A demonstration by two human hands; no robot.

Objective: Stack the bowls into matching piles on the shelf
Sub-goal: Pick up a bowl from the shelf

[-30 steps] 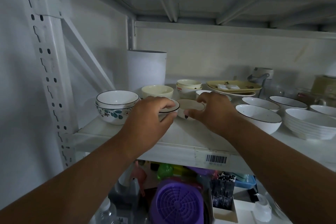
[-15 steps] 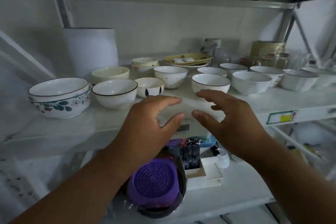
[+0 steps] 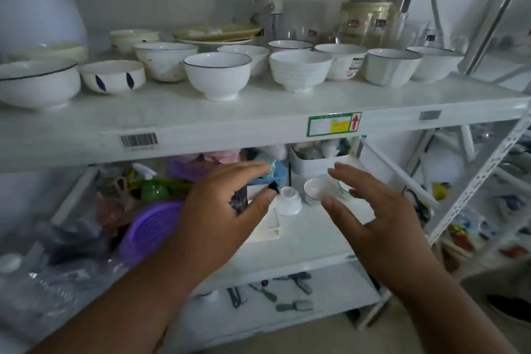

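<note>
Nearest the camera, the left hand (image 3: 227,210) and the right hand (image 3: 370,207) are held apart with fingers spread and curved; nothing is grasped by either. Both are seen in front of the lower shelf (image 3: 310,236), below the level of the bowls. Just beyond the fingertips, a small white cup (image 3: 288,200) lying upturned and a small bowl (image 3: 316,190) are seen on that lower shelf, with a purple strainer (image 3: 149,227) at the left.

Farther back, the upper shelf (image 3: 258,112) carries the bowls, most standing singly. From left: a wide dark-rimmed bowl (image 3: 37,83), a leaf-marked bowl (image 3: 113,76), a speckled bowl (image 3: 165,62), a dark-rimmed footed bowl (image 3: 217,76), a ribbed pile of bowls (image 3: 300,72) and a faceted bowl (image 3: 392,66). At the rear, a yellow plate (image 3: 218,33) and glass jars (image 3: 367,23) are visible.
</note>
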